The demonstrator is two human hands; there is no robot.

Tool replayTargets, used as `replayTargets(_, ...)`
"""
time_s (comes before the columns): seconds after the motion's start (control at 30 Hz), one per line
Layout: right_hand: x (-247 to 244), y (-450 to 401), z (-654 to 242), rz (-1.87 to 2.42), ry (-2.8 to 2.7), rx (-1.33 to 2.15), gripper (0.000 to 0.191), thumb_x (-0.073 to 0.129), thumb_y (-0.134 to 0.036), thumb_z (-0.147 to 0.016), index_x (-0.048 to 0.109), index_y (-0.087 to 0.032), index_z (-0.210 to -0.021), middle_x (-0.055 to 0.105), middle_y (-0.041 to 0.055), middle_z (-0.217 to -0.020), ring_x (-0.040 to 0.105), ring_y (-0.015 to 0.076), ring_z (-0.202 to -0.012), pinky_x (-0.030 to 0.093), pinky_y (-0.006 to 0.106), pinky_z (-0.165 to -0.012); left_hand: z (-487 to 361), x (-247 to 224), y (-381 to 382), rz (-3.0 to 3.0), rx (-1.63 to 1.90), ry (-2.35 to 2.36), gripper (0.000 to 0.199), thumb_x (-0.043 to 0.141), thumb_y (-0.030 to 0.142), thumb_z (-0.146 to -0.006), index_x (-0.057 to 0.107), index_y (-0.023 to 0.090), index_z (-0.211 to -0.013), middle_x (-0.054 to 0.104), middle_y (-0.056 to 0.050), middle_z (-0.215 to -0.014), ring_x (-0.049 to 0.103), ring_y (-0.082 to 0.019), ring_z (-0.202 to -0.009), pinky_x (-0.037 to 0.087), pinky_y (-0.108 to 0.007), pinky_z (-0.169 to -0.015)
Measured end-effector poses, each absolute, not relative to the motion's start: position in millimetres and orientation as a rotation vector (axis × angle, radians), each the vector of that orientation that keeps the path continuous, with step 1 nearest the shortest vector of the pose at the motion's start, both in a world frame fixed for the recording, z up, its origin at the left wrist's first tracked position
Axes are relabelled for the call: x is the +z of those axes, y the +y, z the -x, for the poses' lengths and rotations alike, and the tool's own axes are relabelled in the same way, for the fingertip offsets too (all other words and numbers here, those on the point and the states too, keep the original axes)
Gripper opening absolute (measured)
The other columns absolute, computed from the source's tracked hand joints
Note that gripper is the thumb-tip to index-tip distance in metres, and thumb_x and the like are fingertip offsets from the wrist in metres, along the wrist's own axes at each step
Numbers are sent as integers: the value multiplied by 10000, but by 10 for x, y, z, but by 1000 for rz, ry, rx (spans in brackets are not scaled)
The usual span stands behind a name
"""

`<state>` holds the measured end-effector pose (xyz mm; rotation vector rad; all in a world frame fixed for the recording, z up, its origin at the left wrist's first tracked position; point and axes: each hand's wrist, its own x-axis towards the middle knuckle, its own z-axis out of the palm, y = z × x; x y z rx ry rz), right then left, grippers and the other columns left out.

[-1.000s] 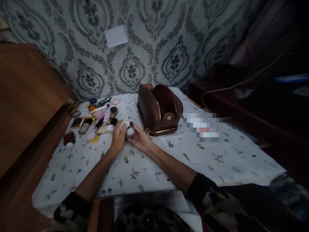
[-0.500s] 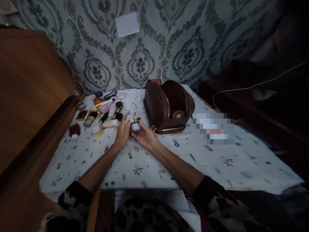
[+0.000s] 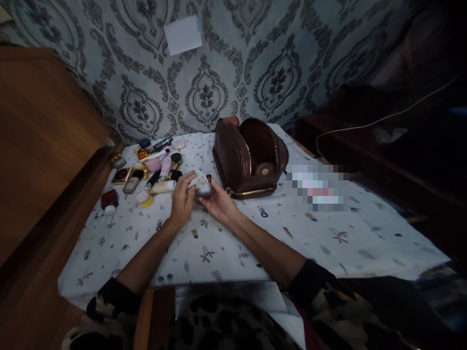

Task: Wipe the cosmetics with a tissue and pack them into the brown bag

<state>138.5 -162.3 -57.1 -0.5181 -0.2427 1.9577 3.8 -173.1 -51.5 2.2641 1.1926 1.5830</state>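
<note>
Cradling a small jar [image 3: 204, 188] in right hand [image 3: 219, 204], left hand [image 3: 182, 199] pressing white cloth [image 3: 195, 179] on it, brown pouch [image 3: 250, 155] unzipped.

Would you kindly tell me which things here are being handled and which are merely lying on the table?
In hand:
left hand pressing a white wipe on the jar
right hand holding the small jar

Lying about:
heap of cosmetics
open brown bag
red bottle
patterned tablecloth
</note>
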Motion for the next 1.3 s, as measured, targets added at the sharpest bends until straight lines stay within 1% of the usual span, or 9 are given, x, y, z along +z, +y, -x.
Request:
replayTargets(0.1, -547, -1592, -1429, 454, -171, 1965, 179, 552, -320, -976, 657, -178, -943, 734, 7, -788, 662, 125, -670, 574, 206, -556, -64, -508, -1771, -2377, 1549, 1150, 257, 416, 229, -1008, 596, 190, -1187, 614, -116, -1245, 573, -206, -1209, 466, -426, -1052)
replayTargets(0.2, -512, -1560, -1480, 396, -130, 1972, 214, 542, -326, -984, 666, -154, -951, 743, 15, -791, 665, 111, -670, 575, 196, -593, -102, -500, -1814, -2522, 1497, 1048, 259, 429, 191, -997, 591, 206, -1198, 615, -105, -1227, 574, -213, -1193, 481, -441, -1034)
replayTargets(0.3, -494, -1544, -1511, 387, -139, 2012, 248, 548, -335, -979, 671, -124, -938, 734, 20, -751, 643, 99, -601, 552, 186, -562, -131, -490, -1832, -2635, 1512, 958, 268, 460, 154, -977, 587, 213, -1206, 615, -103, -1206, 572, -222, -1174, 488, -451, -1014)
replayTargets(0.43, -511, -1551, -1502, 397, -167, 2005, 187, 639, -309, -921, 664, -139, -847, 713, -6, -687, 618, 84, -554, 520, 170, -523, -134, -484, -1827, -2667, 1536, 947, 261, 494, 120, -955, 595, 210, -1179, 614, -98, -1172, 574, -217, -1136, 497, -429, -984)
replayTargets(0.5, -524, -1564, -1483, 398, -182, 1976, 146, 671, -285, -893, 656, -157, -822, 714, -19, -692, 625, 81, -573, 520, 171, -529, -118, -482, -1820, -2637, 1547, 997, 252, 493, 125, -957, 598, 206, -1171, 614, -97, -1161, 577, -213, -1113, 499, -417, -970)
replayTargets(0.63, -544, -1599, -1447, 450, -267, 1947, 124, 707, -287, -850, 668, -181, -901, 738, -17, -768, 654, 107, -635, 542, 203, -537, -67, -468, -1798, -2503, 1591, 1152, 242, 480, 161, -971, 600, 201, -1177, 608, -101, -1172, 574, -215, -1118, 488, -415, -976)
replayTargets(0.93, -543, -1599, -1454, 503, -293, 1924, 110, 692, -284, -867, 667, -182, -900, 730, -6, -772, 650, 137, -646, 533, 236, -523, -10, -439, -1738, -2326, 1623, 1221, 232, 447, 217, -987, 600, 204, -1161, 639, -81, -1111, 597, -213, -1095, 484, -405, -968)
replayTargets(1.13, -580, -1567, -1457, 518, -263, 1894, 115, 615, -306, -930, 662, -201, -921, 729, -15, -777, 639, 134, -646, 512, 231, -542, 2, -451, -1739, -2365, 1604, 1205, 226, 477, 202, -960, 619, 206, -1136, 625, -83, -1123, 597, -222, -1103, 488, -413, -964)
replayTargets(1.3, -600, -1516, -1464, 499, -210, 1904, 263, 479, -356, -1006, 660, -173, -954, 742, 19, -823, 660, 134, -703, 544, 229, -612, -25, -463, -1782, -2448, 1545, 1148, 235, 505, 129, -912, 633, 207, -1093, 609, -82, -1110, 594, -216, -1061, 505, -391, -912)
